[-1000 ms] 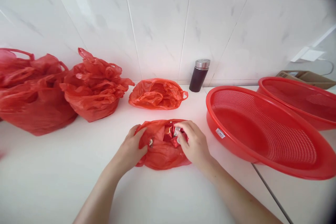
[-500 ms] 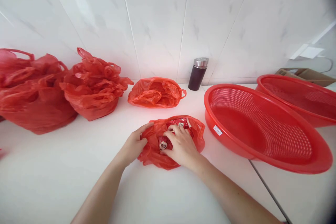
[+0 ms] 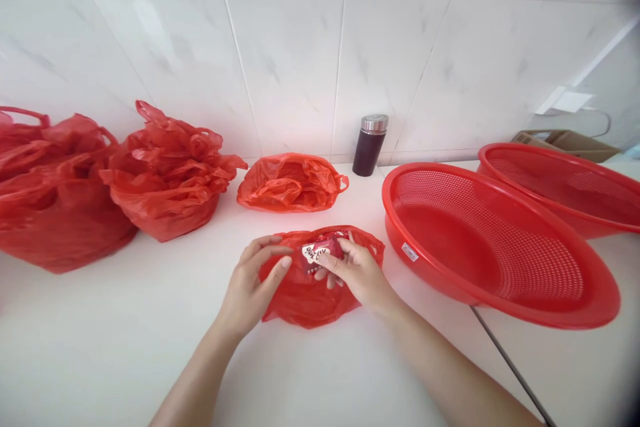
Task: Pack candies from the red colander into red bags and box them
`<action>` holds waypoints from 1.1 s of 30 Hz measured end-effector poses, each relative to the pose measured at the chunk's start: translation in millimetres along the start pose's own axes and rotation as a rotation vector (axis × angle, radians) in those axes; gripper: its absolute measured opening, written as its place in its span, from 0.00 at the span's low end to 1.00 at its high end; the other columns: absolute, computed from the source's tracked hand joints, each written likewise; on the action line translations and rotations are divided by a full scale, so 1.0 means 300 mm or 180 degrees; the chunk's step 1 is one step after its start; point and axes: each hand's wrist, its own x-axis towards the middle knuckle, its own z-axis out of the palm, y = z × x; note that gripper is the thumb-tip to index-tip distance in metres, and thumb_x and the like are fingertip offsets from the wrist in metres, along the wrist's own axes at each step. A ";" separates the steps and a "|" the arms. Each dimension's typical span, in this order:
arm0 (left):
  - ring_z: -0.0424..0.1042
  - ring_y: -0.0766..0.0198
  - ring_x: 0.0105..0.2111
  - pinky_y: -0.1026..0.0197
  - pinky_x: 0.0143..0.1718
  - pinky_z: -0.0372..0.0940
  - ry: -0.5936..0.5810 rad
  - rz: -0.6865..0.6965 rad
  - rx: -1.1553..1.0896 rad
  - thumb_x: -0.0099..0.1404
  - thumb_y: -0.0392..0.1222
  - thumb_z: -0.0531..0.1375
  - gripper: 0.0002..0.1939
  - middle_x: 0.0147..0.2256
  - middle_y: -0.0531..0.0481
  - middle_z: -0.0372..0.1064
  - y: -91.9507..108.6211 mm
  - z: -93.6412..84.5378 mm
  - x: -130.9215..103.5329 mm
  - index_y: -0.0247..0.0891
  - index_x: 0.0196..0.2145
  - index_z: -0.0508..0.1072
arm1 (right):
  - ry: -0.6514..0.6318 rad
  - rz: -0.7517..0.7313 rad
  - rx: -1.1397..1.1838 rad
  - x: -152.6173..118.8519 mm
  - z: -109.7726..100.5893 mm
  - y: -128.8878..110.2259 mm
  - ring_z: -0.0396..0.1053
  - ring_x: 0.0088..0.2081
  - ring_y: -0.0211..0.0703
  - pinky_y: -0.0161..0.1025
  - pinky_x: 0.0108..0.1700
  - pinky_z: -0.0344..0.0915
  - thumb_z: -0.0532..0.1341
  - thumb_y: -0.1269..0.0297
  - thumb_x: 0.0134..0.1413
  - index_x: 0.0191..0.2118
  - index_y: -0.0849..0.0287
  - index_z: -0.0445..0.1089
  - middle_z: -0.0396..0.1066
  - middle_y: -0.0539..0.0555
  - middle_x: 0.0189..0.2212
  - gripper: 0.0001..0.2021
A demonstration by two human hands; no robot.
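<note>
A thin red plastic bag (image 3: 310,303) lies open on the white table in front of me. Above its mouth, my right hand (image 3: 357,270) grips a small dark red packet (image 3: 320,255) with white and black lettering between thumb and fingers. Some of the lettering reads "SUGAR" in part, and the thumb covers the rest. My left hand (image 3: 255,277) is at the bag's left edge, thumb and fingers apart, with nothing in it. More red wrapping shows inside the bag behind the packet, mostly hidden by my right hand.
Another open red bag (image 3: 293,183) lies just behind. Two bulging red bags (image 3: 170,193) stand at the left. A dark tumbler (image 3: 370,145) with a silver lid stands by the tiled wall. Two red plastic baskets (image 3: 445,240) and a cardboard box (image 3: 570,143) are at the right.
My right hand has lifted a packet out from the bag's contents and turned it toward me. My left hand has let go of the bag's edge and opened. The view has shifted slightly.
</note>
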 end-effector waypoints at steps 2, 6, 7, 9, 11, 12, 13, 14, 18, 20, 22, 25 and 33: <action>0.63 0.53 0.57 0.50 0.57 0.59 -0.0292 0.0009 -0.0129 0.66 0.52 0.55 0.14 0.53 0.46 0.64 0.020 0.001 -0.008 0.45 0.39 0.77 | -0.0121 -0.0048 0.0010 -0.006 0.015 0.009 0.69 0.22 0.34 0.33 0.25 0.65 0.60 0.49 0.57 0.38 0.60 0.70 0.74 0.50 0.26 0.17; 0.61 0.52 0.58 0.52 0.58 0.59 -0.0583 -0.0190 -0.0318 0.65 0.53 0.57 0.14 0.54 0.45 0.63 0.035 -0.008 -0.011 0.42 0.31 0.77 | -0.0014 -0.0313 -0.0472 -0.014 0.024 0.036 0.66 0.21 0.34 0.33 0.25 0.63 0.51 0.47 0.64 0.34 0.59 0.69 0.72 0.50 0.24 0.21; 0.61 0.52 0.58 0.53 0.58 0.59 -0.0622 -0.0240 -0.0377 0.65 0.53 0.57 0.15 0.54 0.45 0.63 0.036 -0.013 -0.011 0.42 0.30 0.77 | 0.0046 -0.0397 -0.0675 -0.014 0.022 0.042 0.65 0.21 0.35 0.34 0.26 0.62 0.50 0.47 0.65 0.33 0.58 0.69 0.72 0.50 0.23 0.21; 0.60 0.52 0.59 0.53 0.58 0.59 -0.0694 -0.0296 -0.0481 0.65 0.53 0.58 0.15 0.55 0.46 0.63 0.038 -0.021 -0.010 0.43 0.30 0.77 | 0.0133 -0.0521 -0.0949 -0.013 0.017 0.049 0.66 0.23 0.36 0.34 0.28 0.62 0.50 0.48 0.65 0.30 0.57 0.69 0.71 0.50 0.23 0.21; 0.59 0.52 0.59 0.53 0.57 0.60 -0.0761 -0.0301 -0.0596 0.65 0.53 0.58 0.15 0.56 0.46 0.62 0.044 -0.027 -0.011 0.43 0.30 0.77 | 0.0147 -0.0527 -0.0904 -0.012 0.015 0.052 0.67 0.26 0.38 0.35 0.29 0.63 0.50 0.47 0.65 0.29 0.57 0.68 0.69 0.50 0.22 0.22; 0.60 0.51 0.59 0.53 0.57 0.61 -0.0783 -0.0293 -0.0665 0.65 0.53 0.58 0.15 0.56 0.46 0.62 0.048 -0.030 -0.012 0.43 0.30 0.78 | 0.0138 -0.0497 -0.0784 -0.011 0.016 0.052 0.68 0.26 0.38 0.35 0.30 0.63 0.50 0.47 0.65 0.29 0.57 0.67 0.69 0.49 0.22 0.22; 0.61 0.51 0.58 0.52 0.56 0.62 -0.0803 -0.0285 -0.0737 0.65 0.53 0.58 0.15 0.57 0.46 0.62 0.053 -0.032 -0.014 0.43 0.30 0.78 | 0.0136 -0.0462 -0.0640 -0.011 0.018 0.052 0.68 0.26 0.37 0.34 0.29 0.63 0.50 0.46 0.64 0.28 0.58 0.66 0.68 0.49 0.22 0.22; 0.61 0.50 0.58 0.51 0.55 0.63 -0.0821 -0.0276 -0.0807 0.65 0.53 0.58 0.14 0.57 0.46 0.61 0.057 -0.035 -0.015 0.43 0.30 0.78 | 0.0147 -0.0438 -0.0505 -0.012 0.021 0.050 0.67 0.25 0.37 0.34 0.28 0.63 0.51 0.46 0.64 0.27 0.58 0.66 0.67 0.48 0.22 0.22; 0.60 0.49 0.58 0.49 0.56 0.62 -0.0953 -0.0186 -0.1034 0.64 0.51 0.59 0.11 0.58 0.47 0.61 0.071 -0.049 -0.021 0.43 0.32 0.77 | 0.0228 -0.0422 -0.0254 -0.016 0.030 0.043 0.63 0.22 0.34 0.32 0.26 0.62 0.52 0.44 0.62 0.25 0.58 0.64 0.63 0.47 0.20 0.23; 0.60 0.49 0.58 0.49 0.57 0.61 -0.1069 -0.0142 -0.1112 0.63 0.49 0.61 0.09 0.59 0.47 0.60 0.075 -0.056 -0.023 0.44 0.34 0.77 | 0.0305 -0.0425 -0.0256 -0.018 0.030 0.041 0.62 0.22 0.34 0.32 0.25 0.62 0.52 0.44 0.62 0.25 0.58 0.64 0.63 0.47 0.21 0.23; 0.63 0.50 0.55 0.48 0.56 0.61 -0.1251 -0.0111 -0.1222 0.61 0.49 0.62 0.09 0.57 0.46 0.61 0.079 -0.059 -0.025 0.43 0.36 0.77 | 0.0409 -0.0474 -0.0351 -0.023 0.030 0.040 0.62 0.22 0.34 0.33 0.25 0.62 0.52 0.44 0.62 0.25 0.58 0.63 0.63 0.48 0.21 0.23; 0.69 0.54 0.43 0.50 0.49 0.66 -0.1463 -0.0154 -0.1443 0.65 0.52 0.58 0.14 0.45 0.45 0.68 0.082 -0.052 -0.027 0.39 0.36 0.75 | 0.0425 -0.0624 -0.0644 -0.038 0.035 0.041 0.64 0.23 0.36 0.33 0.26 0.62 0.51 0.47 0.64 0.25 0.57 0.63 0.63 0.48 0.21 0.22; 0.61 0.66 0.28 0.63 0.32 0.62 -0.1286 -0.0204 -0.1478 0.70 0.51 0.51 0.20 0.29 0.52 0.60 0.071 -0.033 -0.028 0.37 0.26 0.68 | 0.0273 -0.0690 -0.0726 -0.064 0.060 0.041 0.59 0.21 0.35 0.34 0.25 0.58 0.50 0.48 0.65 0.22 0.57 0.60 0.60 0.47 0.17 0.23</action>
